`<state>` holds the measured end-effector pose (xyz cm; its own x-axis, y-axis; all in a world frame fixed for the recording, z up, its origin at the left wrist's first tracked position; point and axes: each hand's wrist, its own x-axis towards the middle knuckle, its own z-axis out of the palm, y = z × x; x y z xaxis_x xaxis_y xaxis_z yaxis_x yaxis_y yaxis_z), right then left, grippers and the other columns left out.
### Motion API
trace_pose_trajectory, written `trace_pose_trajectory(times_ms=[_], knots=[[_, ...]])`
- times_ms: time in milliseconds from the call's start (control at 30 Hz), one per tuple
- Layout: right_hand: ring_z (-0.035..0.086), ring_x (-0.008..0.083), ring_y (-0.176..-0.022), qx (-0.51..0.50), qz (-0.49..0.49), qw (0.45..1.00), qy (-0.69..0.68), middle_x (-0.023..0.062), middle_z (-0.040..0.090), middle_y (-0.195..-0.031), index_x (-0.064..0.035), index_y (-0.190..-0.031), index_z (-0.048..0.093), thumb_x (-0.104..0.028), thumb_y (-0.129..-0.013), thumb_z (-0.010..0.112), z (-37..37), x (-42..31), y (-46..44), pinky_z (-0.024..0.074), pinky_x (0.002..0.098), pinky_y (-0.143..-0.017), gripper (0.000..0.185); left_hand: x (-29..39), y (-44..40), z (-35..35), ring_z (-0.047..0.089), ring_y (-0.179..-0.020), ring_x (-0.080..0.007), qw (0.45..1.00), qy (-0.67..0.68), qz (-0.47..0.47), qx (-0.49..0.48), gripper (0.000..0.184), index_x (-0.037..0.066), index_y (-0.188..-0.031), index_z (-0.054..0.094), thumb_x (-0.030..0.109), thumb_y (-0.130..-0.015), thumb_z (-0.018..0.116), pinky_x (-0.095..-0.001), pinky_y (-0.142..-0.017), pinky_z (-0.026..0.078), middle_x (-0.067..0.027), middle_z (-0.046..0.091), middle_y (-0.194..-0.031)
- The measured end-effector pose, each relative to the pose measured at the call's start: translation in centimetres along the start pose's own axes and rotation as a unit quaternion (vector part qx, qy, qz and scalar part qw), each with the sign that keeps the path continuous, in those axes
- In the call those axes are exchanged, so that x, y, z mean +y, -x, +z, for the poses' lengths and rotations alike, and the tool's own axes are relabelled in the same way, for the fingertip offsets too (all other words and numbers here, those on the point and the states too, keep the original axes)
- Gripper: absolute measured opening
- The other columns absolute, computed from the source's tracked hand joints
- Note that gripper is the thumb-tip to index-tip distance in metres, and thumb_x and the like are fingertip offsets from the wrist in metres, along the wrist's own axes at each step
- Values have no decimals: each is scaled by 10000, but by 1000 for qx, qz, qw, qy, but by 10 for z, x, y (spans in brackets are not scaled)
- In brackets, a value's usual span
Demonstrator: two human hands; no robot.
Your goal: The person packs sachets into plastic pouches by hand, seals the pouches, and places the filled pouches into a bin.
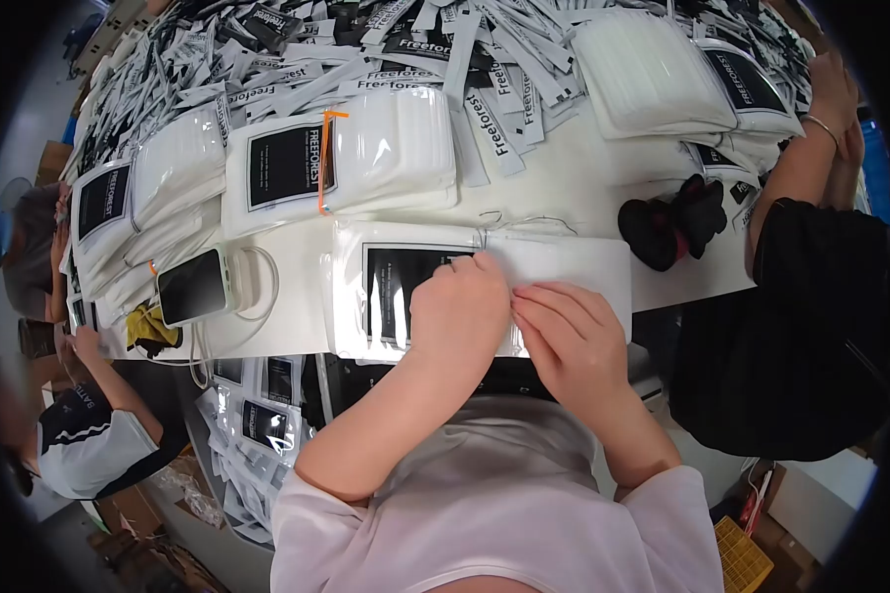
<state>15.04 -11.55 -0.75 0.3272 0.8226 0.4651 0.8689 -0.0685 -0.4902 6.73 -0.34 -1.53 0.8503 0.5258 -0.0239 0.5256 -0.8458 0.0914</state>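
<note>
Your left hand (465, 301) had its fingers curled in on a clear bag with black on its front (400, 292), and your right hand (572, 326) held its fingers close together, tips right beside your left hand. I could not tell if they pinched anything. The bag lay flat on the white table (292, 321), right in front of you. From your hands, a pile of full bags (391, 148) sat at eleven o'clock, a heap of thin packets (405, 77) at twelve, a black bow-shaped thing (677, 222) at two, and a white gadget (193, 287) at nine.
</note>
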Motion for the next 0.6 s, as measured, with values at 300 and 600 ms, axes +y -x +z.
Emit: trace_pose_trajectory(times_ms=[300, 600], knots=[[570, 185, -846, -55, 32, 995, -74, 6, 628, -936, -70, -883, 628, -55, -704, 655, 5, 8, -4, 431, 301, -711, 181, -16, 23, -8, 546, -494, -270, 970, 236, -16, 51, 115, 35, -691, 517, 52, -702, 631, -346, -444, 428, -89, 539, -587], [546, 190, -816, -137, 27, 989, -57, -4, 602, -924, -81, -863, 607, -110, -688, 683, -6, 1, -14, 397, 308, -694, 193, -63, -5, -23, 564, -741, -289, 965, 250, 28, 71, 144, 2, -862, 596, 102, -764, 631, -352, -685, 444, -129, 593, -786]])
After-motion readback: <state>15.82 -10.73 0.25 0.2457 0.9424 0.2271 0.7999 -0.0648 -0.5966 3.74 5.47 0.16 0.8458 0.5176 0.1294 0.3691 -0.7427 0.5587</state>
